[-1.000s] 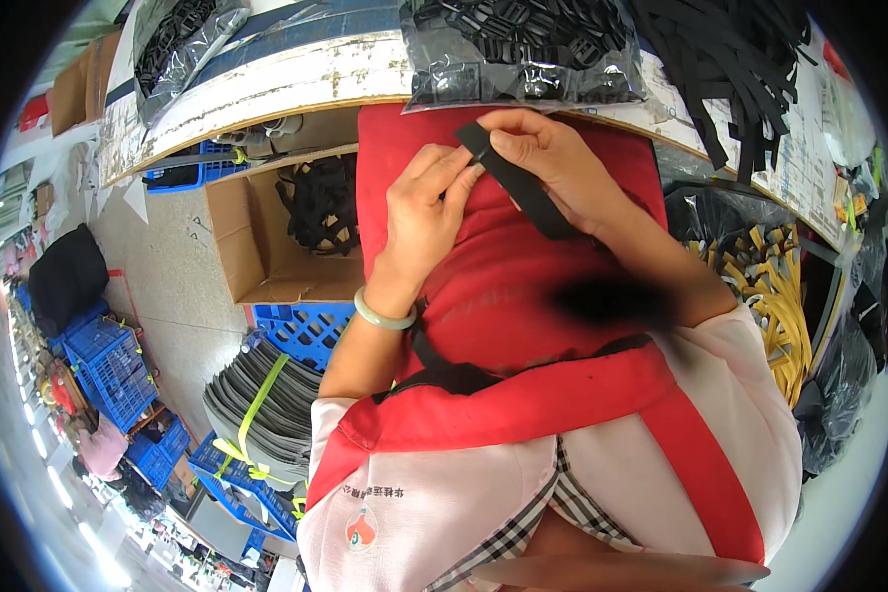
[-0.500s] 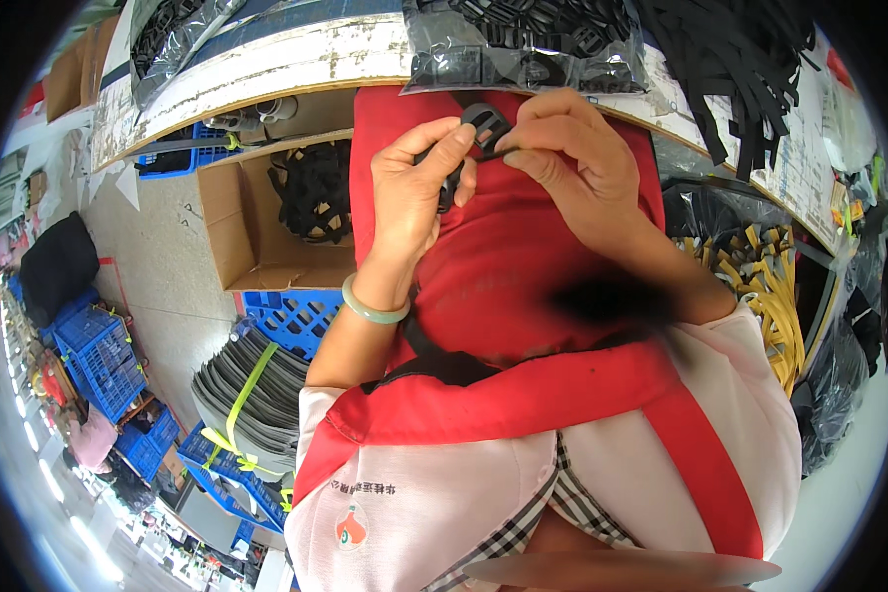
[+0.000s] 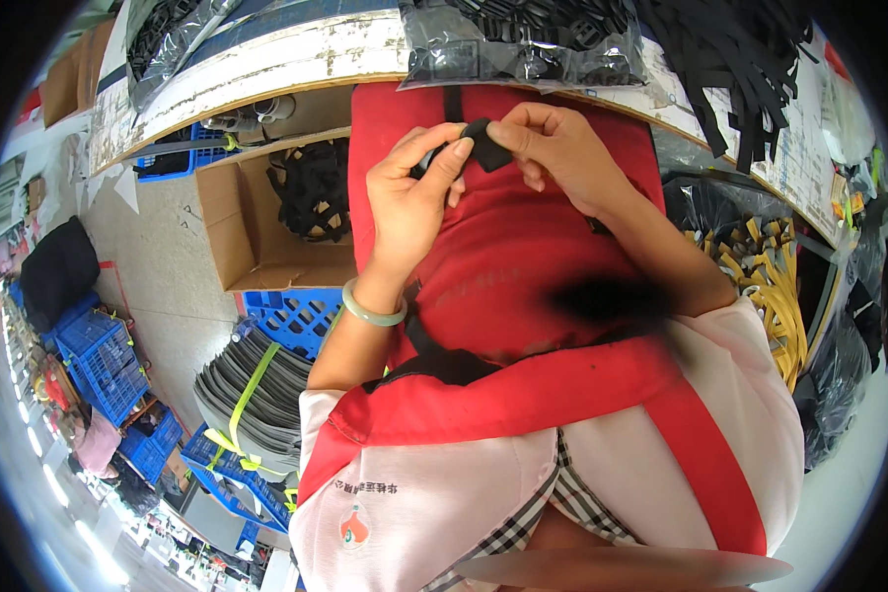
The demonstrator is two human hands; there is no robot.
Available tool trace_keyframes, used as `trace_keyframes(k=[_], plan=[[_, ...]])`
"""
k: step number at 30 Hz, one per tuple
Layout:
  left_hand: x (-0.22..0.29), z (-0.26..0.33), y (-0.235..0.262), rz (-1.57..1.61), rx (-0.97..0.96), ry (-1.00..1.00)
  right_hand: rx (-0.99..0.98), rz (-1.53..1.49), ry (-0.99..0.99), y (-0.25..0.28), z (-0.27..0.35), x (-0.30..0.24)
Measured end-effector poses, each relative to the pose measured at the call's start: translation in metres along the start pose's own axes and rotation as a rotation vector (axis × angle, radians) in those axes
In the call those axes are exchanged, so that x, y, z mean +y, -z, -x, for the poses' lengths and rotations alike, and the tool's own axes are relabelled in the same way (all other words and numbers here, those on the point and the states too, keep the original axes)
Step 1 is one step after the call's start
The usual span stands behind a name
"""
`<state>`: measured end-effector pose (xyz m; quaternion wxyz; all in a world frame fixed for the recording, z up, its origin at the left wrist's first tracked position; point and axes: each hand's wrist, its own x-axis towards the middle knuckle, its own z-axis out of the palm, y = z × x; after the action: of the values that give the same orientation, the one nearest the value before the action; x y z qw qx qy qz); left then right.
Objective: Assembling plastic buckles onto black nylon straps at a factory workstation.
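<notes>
My left hand [image 3: 411,192] is closed, thumb against fingers, on a black plastic buckle that its fingers now mostly cover. A short, wide piece of black webbing strap [image 3: 487,148] spans the gap between my two hands, above the red apron [image 3: 503,227]. My right hand [image 3: 562,156] pinches the strap's right edge between thumb and forefinger, the other fingers curled below. A length of black strap [image 3: 452,103] runs over the apron just beyond my hands toward the table edge.
Ahead is a worn white table [image 3: 296,61] with a clear bag of black buckles [image 3: 523,49] and a heap of black straps [image 3: 725,69]. At left stand a cardboard box [image 3: 229,222] of black pieces and bundled grey sheets [image 3: 252,395]. Yellow straps [image 3: 775,296] hang at right.
The slotted face of the buckle has turned out of sight behind my left fingers, and the webbing now shows flat. My right hand has shifted slightly left and down, still pinching.
</notes>
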<state>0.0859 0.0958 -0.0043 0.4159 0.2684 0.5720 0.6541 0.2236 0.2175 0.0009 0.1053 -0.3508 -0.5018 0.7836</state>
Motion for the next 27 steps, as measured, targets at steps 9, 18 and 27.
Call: trace_keyframes(k=[9,18,27], plan=[[0.042,0.024,0.074,-0.157,-0.244,0.207,-0.133,0.045,0.124,-0.009,-0.015,0.005],[0.032,0.051,0.221,0.003,0.601,0.034,0.874,0.942,0.853,0.201,-0.094,-0.089],[-0.009,0.021,0.133,0.255,0.263,0.202,0.539,0.733,0.416,0.18,-0.097,-0.105]])
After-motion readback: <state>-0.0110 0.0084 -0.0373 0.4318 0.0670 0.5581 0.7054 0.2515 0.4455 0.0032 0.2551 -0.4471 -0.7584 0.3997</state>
